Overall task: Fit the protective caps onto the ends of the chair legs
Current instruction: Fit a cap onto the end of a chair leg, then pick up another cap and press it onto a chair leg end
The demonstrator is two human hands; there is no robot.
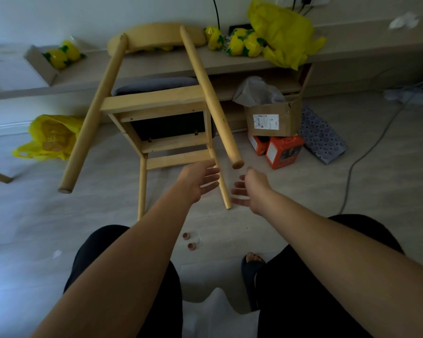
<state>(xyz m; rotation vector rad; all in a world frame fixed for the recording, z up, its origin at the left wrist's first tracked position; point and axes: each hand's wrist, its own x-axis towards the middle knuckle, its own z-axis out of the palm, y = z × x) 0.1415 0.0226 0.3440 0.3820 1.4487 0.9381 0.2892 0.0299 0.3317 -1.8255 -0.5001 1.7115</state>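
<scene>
A light wooden chair is tipped back against a low shelf, its legs pointing toward me. Two long legs end at the left and at the right, both ends bare wood. Two thinner legs reach the floor at the middle. My left hand is stretched out with straight fingers at the right thin leg. My right hand is open just to the right of that leg, below the right long leg's end. Two small brown caps lie on the floor between my knees.
A cardboard box and orange boxes stand right of the chair. Yellow bags lie on the floor at left and on the shelf. A grey cable runs across the floor at right.
</scene>
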